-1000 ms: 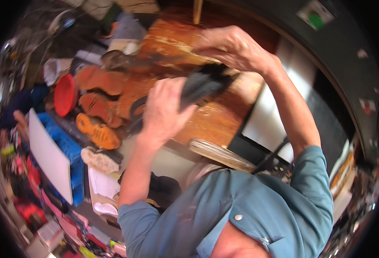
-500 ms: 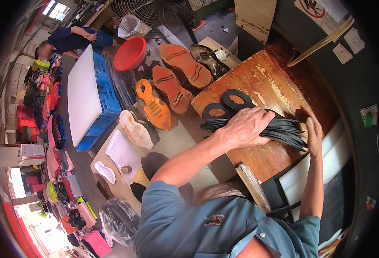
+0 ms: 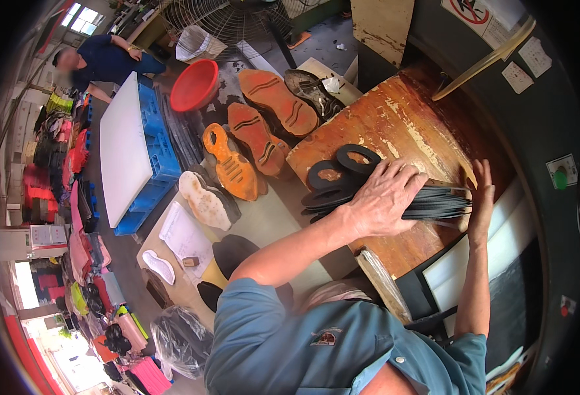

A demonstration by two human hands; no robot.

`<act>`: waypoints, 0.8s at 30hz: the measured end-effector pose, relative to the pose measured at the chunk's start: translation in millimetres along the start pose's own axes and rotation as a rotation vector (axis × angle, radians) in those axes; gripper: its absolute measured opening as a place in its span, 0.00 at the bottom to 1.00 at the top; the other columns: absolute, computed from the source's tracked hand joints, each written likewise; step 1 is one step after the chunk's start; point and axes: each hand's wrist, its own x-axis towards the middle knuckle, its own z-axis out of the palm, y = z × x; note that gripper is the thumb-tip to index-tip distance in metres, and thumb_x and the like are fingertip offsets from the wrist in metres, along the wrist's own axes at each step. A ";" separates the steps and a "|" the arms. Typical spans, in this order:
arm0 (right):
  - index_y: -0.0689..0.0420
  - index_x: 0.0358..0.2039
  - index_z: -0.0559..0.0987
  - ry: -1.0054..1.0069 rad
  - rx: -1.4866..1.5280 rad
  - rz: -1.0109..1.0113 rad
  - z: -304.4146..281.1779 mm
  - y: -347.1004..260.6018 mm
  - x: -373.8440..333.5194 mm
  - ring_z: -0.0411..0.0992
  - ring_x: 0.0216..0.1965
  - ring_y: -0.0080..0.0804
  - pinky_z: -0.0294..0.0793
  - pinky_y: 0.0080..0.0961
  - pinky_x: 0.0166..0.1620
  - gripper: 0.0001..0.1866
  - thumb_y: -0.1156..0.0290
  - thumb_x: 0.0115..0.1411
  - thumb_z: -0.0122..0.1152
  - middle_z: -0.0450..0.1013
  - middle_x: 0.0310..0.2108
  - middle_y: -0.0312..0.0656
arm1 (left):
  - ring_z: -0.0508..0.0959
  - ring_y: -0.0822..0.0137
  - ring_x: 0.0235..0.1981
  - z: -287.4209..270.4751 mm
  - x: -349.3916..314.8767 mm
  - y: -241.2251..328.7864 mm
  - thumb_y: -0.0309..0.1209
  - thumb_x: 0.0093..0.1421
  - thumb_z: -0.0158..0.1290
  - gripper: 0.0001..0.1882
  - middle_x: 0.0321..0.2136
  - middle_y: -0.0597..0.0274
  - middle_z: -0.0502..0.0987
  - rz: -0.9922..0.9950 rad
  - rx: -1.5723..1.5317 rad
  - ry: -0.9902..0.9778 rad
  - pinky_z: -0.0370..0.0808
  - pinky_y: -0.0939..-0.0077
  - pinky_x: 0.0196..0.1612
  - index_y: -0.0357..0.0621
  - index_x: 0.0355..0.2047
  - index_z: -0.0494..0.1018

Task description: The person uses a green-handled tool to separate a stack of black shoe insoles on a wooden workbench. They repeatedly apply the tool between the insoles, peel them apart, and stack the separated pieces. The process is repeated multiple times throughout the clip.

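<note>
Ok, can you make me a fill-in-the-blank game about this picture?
1. The hand lying across the black pieces is the person's ____ one.
2. Under those pieces is a scuffed work surface made of ____.
3. The round basin is the colour ____.
4. The plastic pallet by the big white board is the colour ____.

Missing words: left; wood; red; blue.

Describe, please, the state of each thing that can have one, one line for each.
Left hand: closed over the black pieces
Black pieces: stacked, looped ends fanned out
Right hand: open, at the stack's right end
Wooden table: surface worn
White board: resting on the blue pallet
Red basin: open-topped
White paper: spread out, brown block on it
Plastic bag: crumpled
Fan: running or not, cannot tell
</note>
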 end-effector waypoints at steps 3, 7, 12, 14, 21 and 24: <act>0.50 0.84 0.54 -0.027 0.255 -0.043 21.2 -6.5 -6.1 0.56 0.80 0.46 0.52 0.49 0.81 0.45 0.32 0.80 0.34 0.57 0.81 0.51 | 0.65 0.34 0.72 0.1 3.2 -1.0 0.43 0.52 0.74 0.51 0.65 0.41 0.69 -0.012 0.035 0.001 0.59 0.39 0.77 0.38 0.71 0.62; 0.55 0.82 0.58 -0.081 0.027 0.031 57.9 -10.4 -29.6 0.63 0.77 0.44 0.56 0.42 0.79 0.46 0.32 0.80 0.35 0.63 0.78 0.54 | 0.64 0.31 0.73 -2.0 9.2 -1.3 0.44 0.52 0.74 0.53 0.65 0.39 0.70 -0.012 0.023 0.038 0.57 0.38 0.79 0.38 0.73 0.60; 0.55 0.83 0.56 -0.270 -0.216 -0.128 45.2 -26.0 -24.7 0.63 0.76 0.46 0.55 0.45 0.79 0.49 0.31 0.77 0.40 0.59 0.80 0.54 | 0.79 0.35 0.58 -6.5 10.9 -0.3 0.43 0.56 0.74 0.48 0.57 0.37 0.76 -0.174 -0.082 -0.099 0.77 0.46 0.63 0.36 0.69 0.61; 0.54 0.84 0.52 -0.258 -0.149 -0.227 36.5 -33.0 -22.1 0.55 0.81 0.52 0.50 0.57 0.80 0.65 0.24 0.61 0.64 0.52 0.82 0.54 | 0.81 0.37 0.54 -8.4 11.5 0.2 0.43 0.57 0.73 0.44 0.54 0.37 0.77 -0.166 -0.054 -0.102 0.80 0.48 0.58 0.35 0.65 0.63; 0.60 0.74 0.69 -0.361 -0.626 -0.327 20.6 -45.8 -14.6 0.73 0.66 0.44 0.69 0.42 0.71 0.62 0.36 0.47 0.86 0.75 0.63 0.48 | 0.73 0.39 0.64 -11.8 8.1 2.3 0.41 0.56 0.74 0.49 0.62 0.39 0.72 -0.135 0.013 -0.090 0.71 0.47 0.70 0.34 0.70 0.61; 0.64 0.59 0.82 -0.443 -0.343 -0.171 4.0 -47.0 -1.6 0.78 0.52 0.32 0.77 0.34 0.60 0.32 0.54 0.64 0.80 0.80 0.51 0.43 | 0.71 0.39 0.67 -5.1 2.2 3.3 0.39 0.56 0.74 0.52 0.66 0.37 0.70 -0.122 -0.011 -0.028 0.68 0.46 0.72 0.33 0.73 0.58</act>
